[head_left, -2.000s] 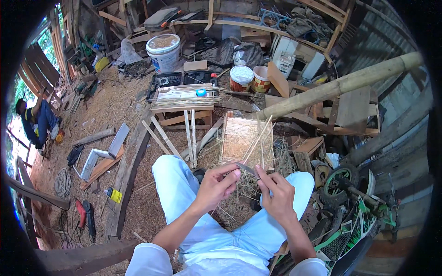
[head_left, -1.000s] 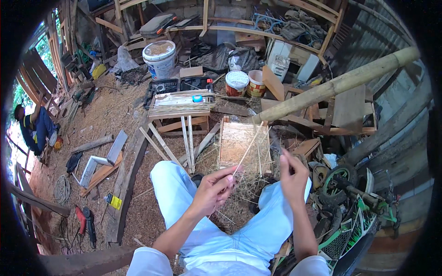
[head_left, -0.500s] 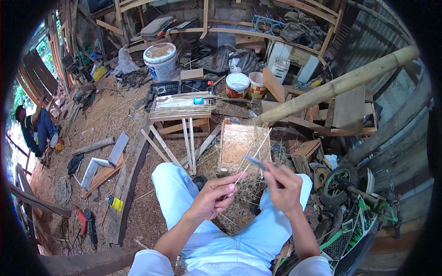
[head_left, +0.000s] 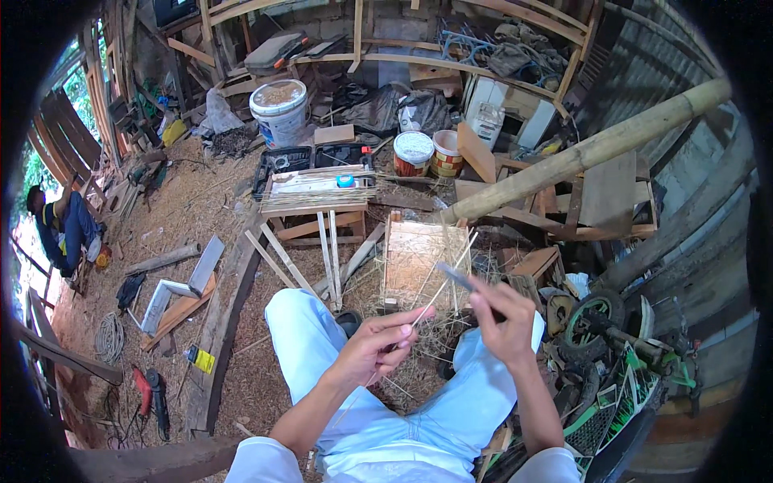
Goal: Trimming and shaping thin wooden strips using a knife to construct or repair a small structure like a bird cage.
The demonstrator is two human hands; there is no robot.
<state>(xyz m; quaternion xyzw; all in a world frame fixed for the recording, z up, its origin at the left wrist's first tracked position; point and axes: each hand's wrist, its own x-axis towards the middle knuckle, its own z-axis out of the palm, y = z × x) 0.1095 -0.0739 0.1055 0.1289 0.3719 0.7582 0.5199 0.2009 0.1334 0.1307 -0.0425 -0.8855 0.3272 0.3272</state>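
My left hand (head_left: 377, 348) is closed in a pinch around a thin, pale bamboo strip (head_left: 433, 301), which slants from above my lap up to the far right. My right hand (head_left: 506, 319) grips a knife (head_left: 456, 277), its handle hidden in my fingers. The grey blade points up and left, close beside the strip; whether it touches, I cannot tell. Beyond my hands lies a shallow wooden box or board (head_left: 408, 259) between my knees. Fine shavings (head_left: 435, 342) are heaped around its near side.
Ahead, a low wooden stand (head_left: 278, 211) bears many thin strips and a blue tape roll (head_left: 345, 181). A thick bamboo pole (head_left: 588, 154) slants in from the right. Buckets (head_left: 278, 113) stand behind. Power tools (head_left: 157, 398) lie at left; a person (head_left: 68, 229) sits far left.
My right hand has moved slightly right and down with the knife, so the blade sits farther right along the strip. My left hand keeps its hold nearly unmoved.
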